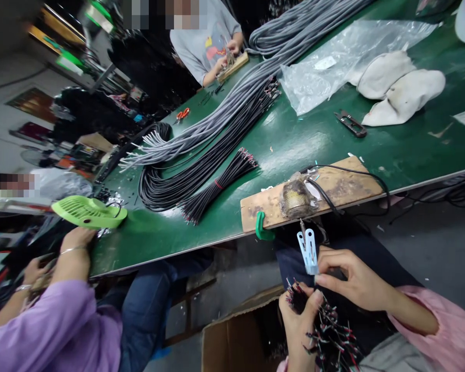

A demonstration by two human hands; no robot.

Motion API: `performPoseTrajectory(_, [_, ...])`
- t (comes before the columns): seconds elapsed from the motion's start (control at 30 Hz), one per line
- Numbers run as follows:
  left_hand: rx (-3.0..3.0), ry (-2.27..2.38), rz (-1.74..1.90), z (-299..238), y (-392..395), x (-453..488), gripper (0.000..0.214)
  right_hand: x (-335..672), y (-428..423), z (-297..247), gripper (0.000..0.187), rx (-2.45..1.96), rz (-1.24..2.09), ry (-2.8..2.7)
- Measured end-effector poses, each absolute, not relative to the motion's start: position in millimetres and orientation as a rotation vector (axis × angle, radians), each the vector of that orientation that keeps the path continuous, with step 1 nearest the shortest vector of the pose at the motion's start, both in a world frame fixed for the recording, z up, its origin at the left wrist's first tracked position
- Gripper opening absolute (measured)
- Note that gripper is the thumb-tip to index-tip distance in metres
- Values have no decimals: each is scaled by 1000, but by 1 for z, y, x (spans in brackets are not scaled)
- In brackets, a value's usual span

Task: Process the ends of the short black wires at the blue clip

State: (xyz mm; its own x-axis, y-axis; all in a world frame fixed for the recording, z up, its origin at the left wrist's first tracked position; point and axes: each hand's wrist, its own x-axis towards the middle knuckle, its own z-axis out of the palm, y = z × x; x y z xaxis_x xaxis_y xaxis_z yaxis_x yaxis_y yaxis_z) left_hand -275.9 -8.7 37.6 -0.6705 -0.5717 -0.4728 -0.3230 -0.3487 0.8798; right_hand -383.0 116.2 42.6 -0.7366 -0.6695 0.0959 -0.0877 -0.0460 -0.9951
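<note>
My left hand (300, 318) is closed around a bundle of short black cables (331, 336) whose red and white stripped ends fan out toward my lap. My right hand (354, 281) pinches one cable end at the top of that bundle, just below a pale blue clothes peg (309, 250). The peg hangs under a wooden board (333, 191) that sits at the green table's (294, 139) near edge. A corroded metal solder pot (296, 199) rests on the board, with a black cord (366, 178) looping off it.
Long grey and black cable bundles (217, 134) lie across the table. White gloves (399, 90), a plastic bag (333, 62) and a black tool (351, 124) lie at the right. A cardboard box (236, 336) stands below. A person in purple (58, 320) sits left by a green fan (89, 212); another person (209, 44) works at the far side.
</note>
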Motion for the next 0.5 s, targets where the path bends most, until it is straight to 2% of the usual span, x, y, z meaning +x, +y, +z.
performPoseTrajectory(0.2, [1053, -1514, -2408, 42, -4, -272, 41, -383, 122, 40, 21, -837, -1938, 1687])
performPoseTrajectory(0.5, [1086, -1489, -2452, 42, -3, -273, 43, -380, 120, 48, 15, -1002, -1967, 1788])
